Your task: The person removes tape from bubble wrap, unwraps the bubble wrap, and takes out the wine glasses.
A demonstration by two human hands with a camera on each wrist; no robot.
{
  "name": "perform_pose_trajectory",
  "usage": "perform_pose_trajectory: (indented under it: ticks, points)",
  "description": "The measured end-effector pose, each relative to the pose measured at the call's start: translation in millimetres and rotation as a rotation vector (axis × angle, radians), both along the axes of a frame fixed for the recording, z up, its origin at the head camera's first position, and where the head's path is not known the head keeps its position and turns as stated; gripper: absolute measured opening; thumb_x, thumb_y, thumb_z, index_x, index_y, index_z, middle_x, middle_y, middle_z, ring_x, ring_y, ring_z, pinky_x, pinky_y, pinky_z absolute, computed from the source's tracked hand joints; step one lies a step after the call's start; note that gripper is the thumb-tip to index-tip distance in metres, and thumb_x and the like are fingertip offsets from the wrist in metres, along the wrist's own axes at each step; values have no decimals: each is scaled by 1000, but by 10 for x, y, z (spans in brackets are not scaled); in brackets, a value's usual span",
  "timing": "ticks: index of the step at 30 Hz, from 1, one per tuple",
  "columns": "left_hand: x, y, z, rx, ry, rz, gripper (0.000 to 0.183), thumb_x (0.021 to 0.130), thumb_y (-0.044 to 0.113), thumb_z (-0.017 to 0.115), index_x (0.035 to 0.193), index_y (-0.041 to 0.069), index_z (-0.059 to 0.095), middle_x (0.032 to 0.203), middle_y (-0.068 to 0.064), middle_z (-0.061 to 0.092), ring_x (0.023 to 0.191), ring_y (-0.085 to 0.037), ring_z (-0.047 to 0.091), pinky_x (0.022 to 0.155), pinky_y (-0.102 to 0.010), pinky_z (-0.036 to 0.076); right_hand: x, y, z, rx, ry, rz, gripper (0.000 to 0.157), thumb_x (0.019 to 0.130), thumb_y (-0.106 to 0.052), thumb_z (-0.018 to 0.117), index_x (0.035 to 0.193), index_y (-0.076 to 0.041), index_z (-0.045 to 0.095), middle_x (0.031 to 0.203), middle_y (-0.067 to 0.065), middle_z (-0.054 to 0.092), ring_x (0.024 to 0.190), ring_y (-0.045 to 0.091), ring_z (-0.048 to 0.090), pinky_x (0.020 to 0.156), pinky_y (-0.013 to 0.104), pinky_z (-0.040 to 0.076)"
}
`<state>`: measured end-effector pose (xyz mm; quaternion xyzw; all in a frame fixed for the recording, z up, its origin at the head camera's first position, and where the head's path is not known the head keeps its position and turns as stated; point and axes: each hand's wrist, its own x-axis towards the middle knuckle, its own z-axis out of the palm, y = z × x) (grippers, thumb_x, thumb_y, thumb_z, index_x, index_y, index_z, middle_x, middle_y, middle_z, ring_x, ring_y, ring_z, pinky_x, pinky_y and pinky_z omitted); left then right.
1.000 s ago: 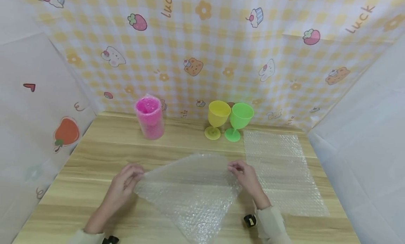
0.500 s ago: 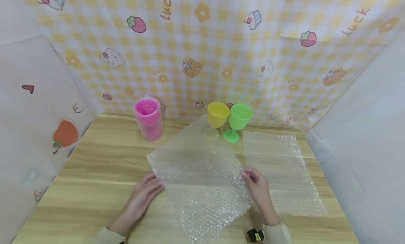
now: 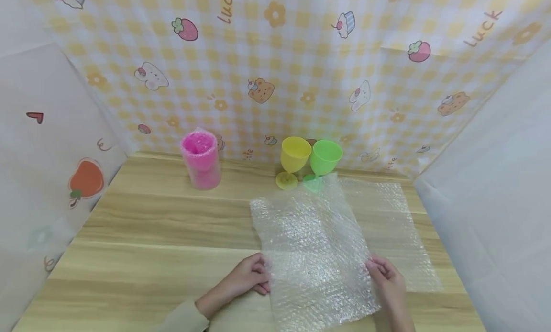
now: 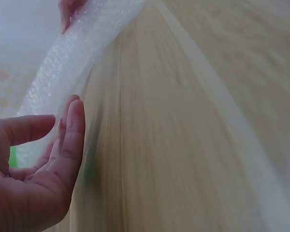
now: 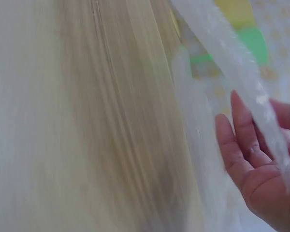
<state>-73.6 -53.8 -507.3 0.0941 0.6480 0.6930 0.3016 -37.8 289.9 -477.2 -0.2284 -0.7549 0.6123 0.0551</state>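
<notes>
A clear sheet of bubble wrap (image 3: pixel 310 246) is spread between my hands in the head view, its far corner over the green goblet's foot. My right hand (image 3: pixel 391 289) pinches its right edge; in the right wrist view the bubble wrap (image 5: pixel 237 63) runs between the thumb and the fingers (image 5: pixel 232 145). My left hand (image 3: pixel 246 278) is at the sheet's left edge. In the left wrist view its thumb stands apart from fairly straight fingers (image 4: pixel 70 140), with the bubble wrap (image 4: pixel 70 60) beyond them.
A yellow goblet (image 3: pixel 295 155) and a green goblet (image 3: pixel 326 157) stand upright at the table's back. Left of them is a pink cylinder (image 3: pixel 201 162) in clear wrap. Another bubble wrap sheet (image 3: pixel 400 241) lies at the right, partly covered. A checked cloth (image 3: pixel 241 49) hangs behind.
The bubble wrap has swung from a diamond to a nearly straight position and shifted right and nearer. Both hands have moved right with it. The goblets and pink cylinder have stayed in place.
</notes>
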Motion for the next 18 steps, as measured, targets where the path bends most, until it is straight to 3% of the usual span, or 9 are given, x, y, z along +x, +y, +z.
perform_pose_trajectory:
  ticks: [3, 8, 14, 18]
  points:
    - [-40, 187, 1, -13, 19, 10, 30, 84, 0, 55, 110, -6, 42, 82, -13, 61, 64, -22, 65, 61, -36, 57, 135, 176, -52, -89, 25, -6, 10, 86, -16, 61, 95, -20, 62, 76, -18, 64, 73, -4, 58, 67, 11, 46]
    - [-179, 535, 20, -3, 50, 31, 32, 83, -1, 54, 113, -3, 45, 82, -11, 61, 59, -15, 62, 60, -35, 57, 308, 477, -58, -221, 52, -1, 24, 88, -11, 57, 97, -33, 60, 80, -18, 65, 74, -4, 59, 67, 11, 47]
    - [-383, 991, 101, 41, 44, 41, 33, 84, -3, 53, 116, -2, 47, 82, -10, 59, 57, -11, 58, 60, -34, 57, 418, 782, -21, -566, 168, 39, 36, 91, -1, 47, 113, -30, 55, 96, -10, 68, 83, 6, 65, 72, 20, 53]
    - [-501, 1290, 140, 40, 23, 75, 34, 85, -1, 53, 118, 0, 48, 84, -10, 59, 58, -11, 56, 59, -36, 57, 430, 903, -35, -812, 300, 27, 41, 91, 8, 38, 114, -21, 56, 103, -2, 67, 91, 11, 64, 79, 21, 52]
